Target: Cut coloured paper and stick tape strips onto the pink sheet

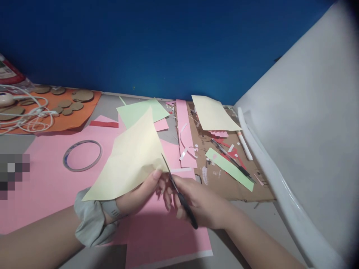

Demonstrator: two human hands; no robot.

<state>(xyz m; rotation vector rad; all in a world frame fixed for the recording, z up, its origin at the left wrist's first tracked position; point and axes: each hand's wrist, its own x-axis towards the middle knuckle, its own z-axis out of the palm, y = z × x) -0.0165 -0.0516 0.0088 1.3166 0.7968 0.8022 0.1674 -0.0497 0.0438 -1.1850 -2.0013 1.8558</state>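
A pale yellow sheet of paper (pixel 127 160) is pinched between the thumb and fingers of my left hand (pixel 151 185), which wears a grey scrunchie (pixel 91 220) at the wrist. My right hand (pixel 193 200) grips black-handled scissors (pixel 185 209). One dark blade shows at the sheet's right edge, close to my left thumb. The other blade is hidden, so I cannot tell how far apart the blades are. Pink sheets (pixel 168 235) lie on the table below both hands.
A thin roll of tape (pixel 66 158) rests at left. Orange paper (pixel 86 116) bears cardboard discs and white cables. At right, a piece of cardboard (pixel 224 186) carries paper scraps, a black pen (pixel 232 160), a white marker (pixel 246 147) and a green strip (pixel 232 172). A blue wall (pixel 168 48) stands behind.
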